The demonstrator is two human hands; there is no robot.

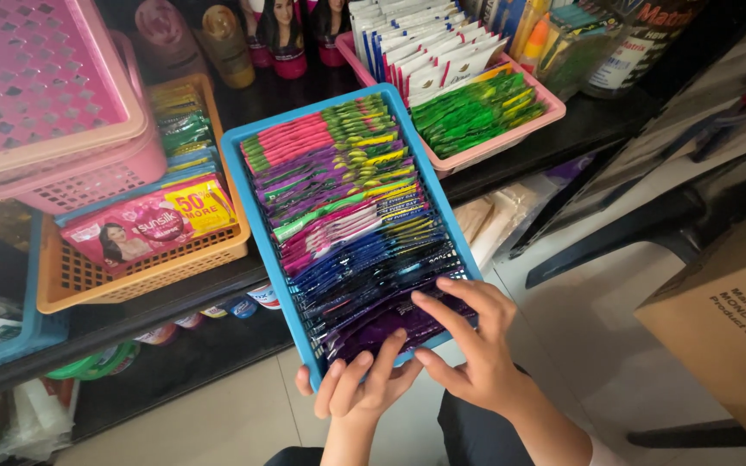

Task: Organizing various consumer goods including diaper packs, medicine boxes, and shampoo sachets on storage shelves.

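Both hands (425, 362), grip open, finger purple sachets (382, 324) in a blue tray (237, 164) on a dark shelf (174, 302) above pale floor tiles (580, 319).

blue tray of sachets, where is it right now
In the head view the blue tray sits mid-frame on the dark shelf, between the orange basket and the pink tray; both hands, left hand and right hand, touch its near end.

I am seeing one blue tray (237, 164), one orange basket (144, 267), two pink baskets (62, 129), one pink tray (494, 142), one cardboard box (727, 319), and my two hands (364, 388).
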